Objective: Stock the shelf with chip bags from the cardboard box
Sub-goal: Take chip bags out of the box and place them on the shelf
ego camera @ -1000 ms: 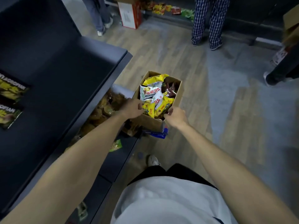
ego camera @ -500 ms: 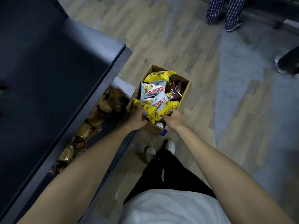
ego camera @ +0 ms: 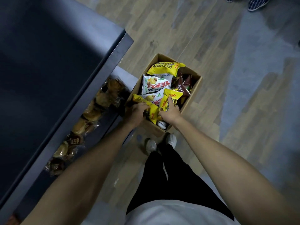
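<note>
An open cardboard box [ego camera: 194, 93] stands on the floor in front of my feet, filled with yellow, white and brown chip bags. My left hand [ego camera: 136, 112] grips a yellow chip bag [ego camera: 146, 105] at the box's near left corner. My right hand [ego camera: 170, 113] holds a second yellow chip bag [ego camera: 172, 98] upright, thumb on its face. A white chip bag [ego camera: 154, 84] and another yellow bag [ego camera: 165, 69] lie further back. The dark shelf [ego camera: 53, 75] runs along my left.
Below the shelf top, a lower shelf level holds a row of brown packaged snacks [ego camera: 97, 104]. My white shoes [ego camera: 162, 141] stand right behind the box. Another person's shoe [ego camera: 258, 3] shows at the top right on the wooden floor.
The view has tilted down and closer to the box. Both hands moved from the box's near rim onto the yellow bags and closed on them.
</note>
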